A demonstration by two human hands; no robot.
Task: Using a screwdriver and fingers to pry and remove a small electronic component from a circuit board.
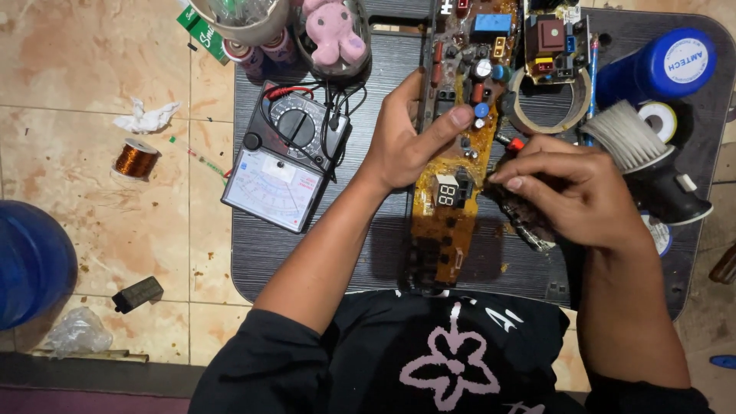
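multimeter (285,157) leftward, brush (629,136) perhaps crowding right

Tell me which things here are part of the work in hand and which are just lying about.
In hand: circuit board, gripped by the left hand; red-tipped probe, pinched in the right hand; multimeter, leads attached.

Lying about: tape roll, brush, blue cylinder, copper wire spool, pink toy, crumpled tissue.
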